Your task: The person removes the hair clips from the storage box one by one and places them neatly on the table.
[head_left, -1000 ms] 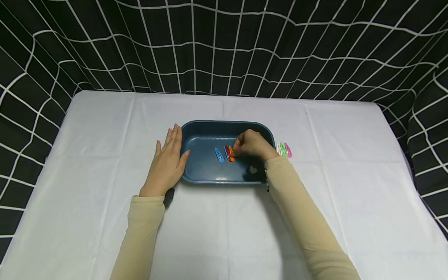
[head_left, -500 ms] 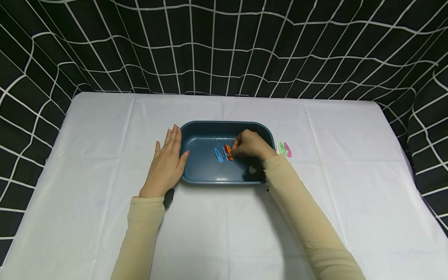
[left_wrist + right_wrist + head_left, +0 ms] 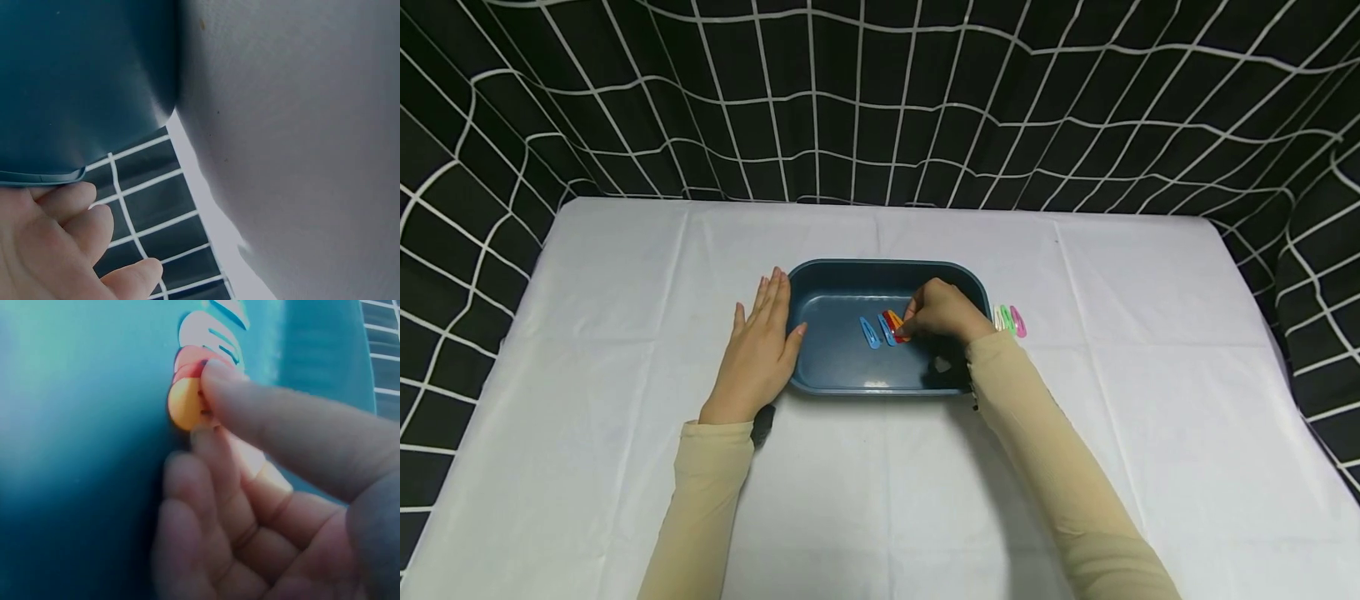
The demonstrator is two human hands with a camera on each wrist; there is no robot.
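A dark blue rectangular tray (image 3: 835, 367) stands on the white-covered table. My left hand (image 3: 751, 358) lies along its left rim with fingers straight; in the left wrist view, fingertips (image 3: 78, 199) touch that rim. Inside the tray, my right hand (image 3: 943, 310) pinches an orange snap hair clip (image 3: 185, 405) between thumb and index finger, with the thumb tip right at the red hair clip (image 3: 187, 359) overlapping it. Left of these lie a blue hair clip (image 3: 886, 330) and, farther left, another blue hair clip (image 3: 869, 332). My fingers hide part of the orange and red clips.
Just outside the tray's right rim, a white clip (image 3: 997, 318), a green clip (image 3: 1007, 319) and a pink clip (image 3: 1018, 322) lie side by side on the white cloth (image 3: 1150, 400). A black curtain with a white grid (image 3: 880, 100) rises behind the table.
My right fingertips have shifted slightly left, then back right, among the clips. The red clip now shows more beside the orange one, and the near blue clip is less covered. My left hand stays put.
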